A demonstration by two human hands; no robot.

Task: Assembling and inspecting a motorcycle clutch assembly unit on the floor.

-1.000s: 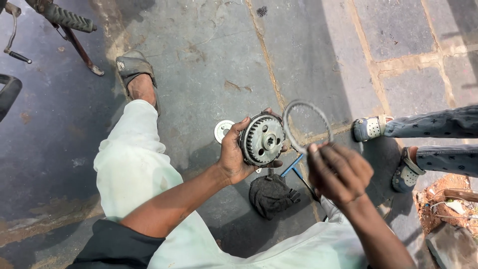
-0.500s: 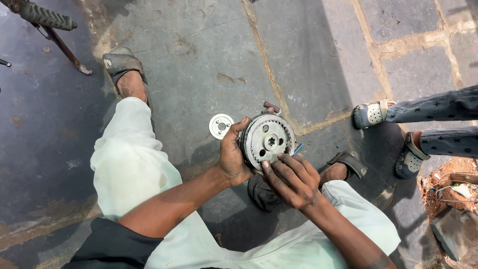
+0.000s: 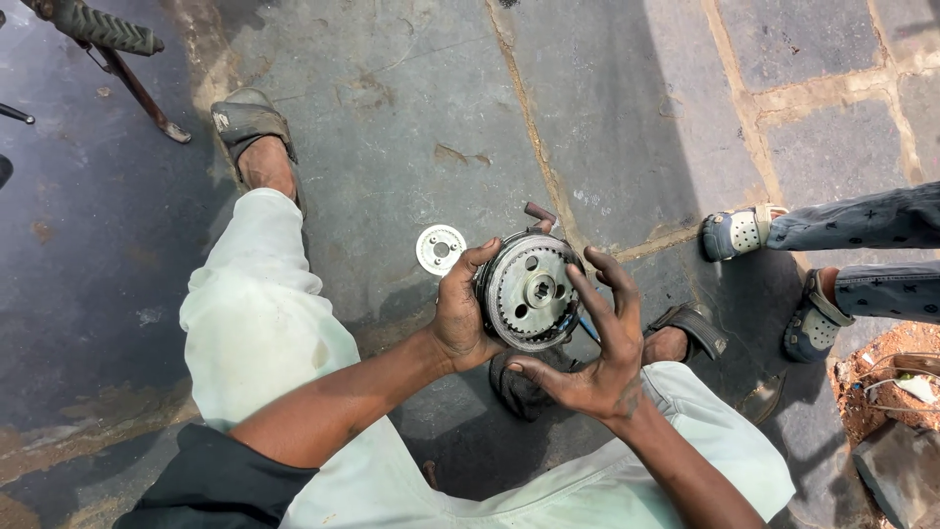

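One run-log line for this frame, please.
left hand: grips toothed clutch hub | right hand: fingers spread on hub rim | ground: round plate

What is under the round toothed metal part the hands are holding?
Below the toothed metal part, held by the left hand and right hand, lies a dark lump on the concrete ground. A blue piece peeks out; the rest is covered.

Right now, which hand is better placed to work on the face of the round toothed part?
Probably the right hand: its fingers are spread over the toothed part, while the left hand grips its rim.
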